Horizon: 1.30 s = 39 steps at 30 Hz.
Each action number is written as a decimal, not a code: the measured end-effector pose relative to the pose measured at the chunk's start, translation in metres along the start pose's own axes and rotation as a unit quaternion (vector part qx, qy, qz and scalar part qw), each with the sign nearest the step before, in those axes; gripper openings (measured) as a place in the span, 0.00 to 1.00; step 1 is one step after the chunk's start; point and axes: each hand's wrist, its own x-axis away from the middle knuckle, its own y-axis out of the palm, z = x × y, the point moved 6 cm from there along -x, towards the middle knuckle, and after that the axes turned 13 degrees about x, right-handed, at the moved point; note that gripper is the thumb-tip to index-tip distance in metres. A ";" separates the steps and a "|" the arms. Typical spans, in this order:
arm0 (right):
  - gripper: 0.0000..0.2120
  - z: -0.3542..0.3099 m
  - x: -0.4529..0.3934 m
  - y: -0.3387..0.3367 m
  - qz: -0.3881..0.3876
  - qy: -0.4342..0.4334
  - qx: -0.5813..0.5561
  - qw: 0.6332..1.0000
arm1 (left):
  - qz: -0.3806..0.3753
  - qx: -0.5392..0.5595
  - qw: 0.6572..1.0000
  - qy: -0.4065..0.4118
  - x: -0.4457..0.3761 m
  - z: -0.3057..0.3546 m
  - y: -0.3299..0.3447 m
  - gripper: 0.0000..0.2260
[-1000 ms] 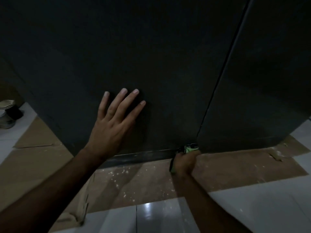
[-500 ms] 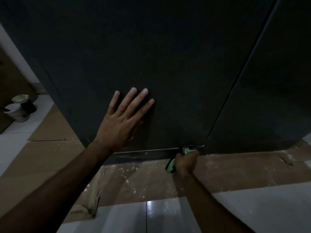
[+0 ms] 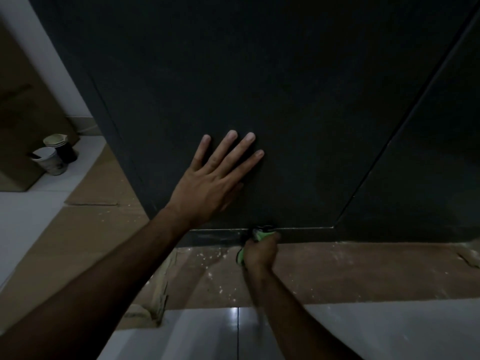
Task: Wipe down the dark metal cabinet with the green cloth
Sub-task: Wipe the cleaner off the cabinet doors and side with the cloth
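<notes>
Left hand (image 3: 207, 188) flat with fingers spread; right hand (image 3: 259, 252) fisted low.

Over the last second the right hand (image 3: 260, 252), gripping the green cloth (image 3: 260, 233), has slid leftward along the bottom edge of the dark metal cabinet (image 3: 285, 87); it began at the foot of the vertical door seam (image 3: 368, 178) and now sits well left of it, below the left hand (image 3: 207, 189); the view has swung leftward too, so the seam has drifted right in the frame; the paper cups (image 3: 53, 154) on the floor, first cut off at the left edge, now show whole beside a cardboard box (image 3: 23, 105); more pale wall (image 3: 44, 53) shows.
</notes>
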 end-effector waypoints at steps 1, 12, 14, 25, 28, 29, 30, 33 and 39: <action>0.28 -0.013 0.014 0.028 -0.053 -0.034 0.008 0.998 | -0.001 0.002 1.000 0.000 -0.001 0.000 0.001 0.34; 0.23 0.006 0.002 0.003 0.092 0.075 -0.102 0.988 | 0.101 0.086 0.991 0.003 0.013 -0.026 -0.042 0.24; 0.24 -0.017 0.028 0.028 0.072 0.059 -0.081 0.992 | 0.115 0.065 0.991 -0.037 0.031 -0.045 -0.051 0.24; 0.18 -0.015 0.031 0.054 0.034 0.041 -0.100 0.994 | 0.119 0.021 0.992 -0.027 0.051 -0.076 -0.043 0.27; 0.18 -0.024 0.047 0.083 0.007 0.043 -0.092 0.995 | 0.129 -0.006 0.991 -0.019 0.050 -0.079 -0.045 0.27; 0.19 -0.032 0.054 0.108 -0.051 0.023 -0.093 0.994 | 0.129 -0.011 0.991 -0.019 0.050 -0.078 -0.046 0.27; 0.20 -0.040 0.058 0.136 -0.126 0.016 -0.095 0.987 | 0.128 -0.013 0.992 -0.017 0.050 -0.078 -0.046 0.27; 0.20 -0.054 0.067 0.193 -0.274 0.016 -0.088 0.958 | 0.121 -0.008 0.993 -0.016 0.049 -0.078 -0.048 0.27; 0.16 -0.019 0.047 0.090 -0.010 0.042 -0.175 0.984 | 0.118 -0.001 0.993 -0.016 0.049 -0.078 -0.053 0.26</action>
